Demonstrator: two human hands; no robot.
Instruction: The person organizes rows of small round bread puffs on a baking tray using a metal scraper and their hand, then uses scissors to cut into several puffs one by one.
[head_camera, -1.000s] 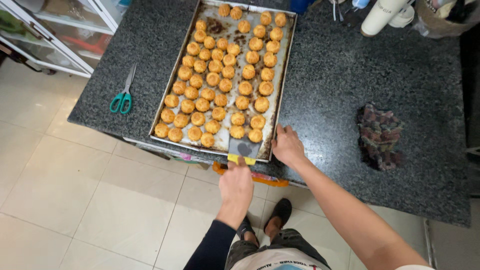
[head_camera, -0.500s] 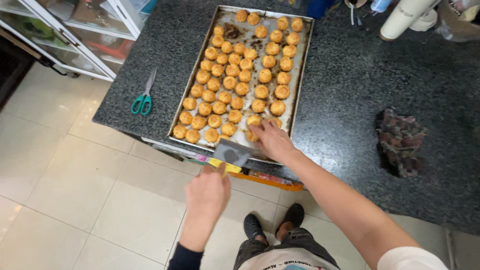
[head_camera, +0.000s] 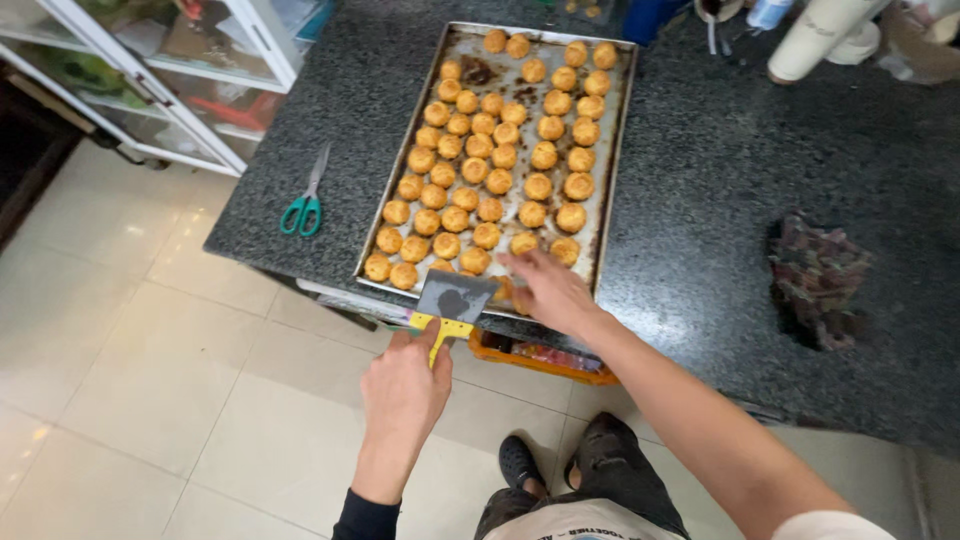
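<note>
A metal baking tray full of several rows of round golden pastries lies on a dark granite counter. My left hand grips the yellow handle of a metal scraper, whose blade rests on the tray's near edge. My right hand reaches over the tray's near right corner, fingers spread, touching the pastries closest to the scraper blade.
Green-handled scissors lie on the counter left of the tray. A dark crumpled cloth sits to the right. A white bottle and other items stand at the back. A glass cabinet is far left. An orange crate sits under the counter edge.
My left hand has brought the scraper blade up onto the tray's near edge. My right hand slid left along the near row toward the blade.
</note>
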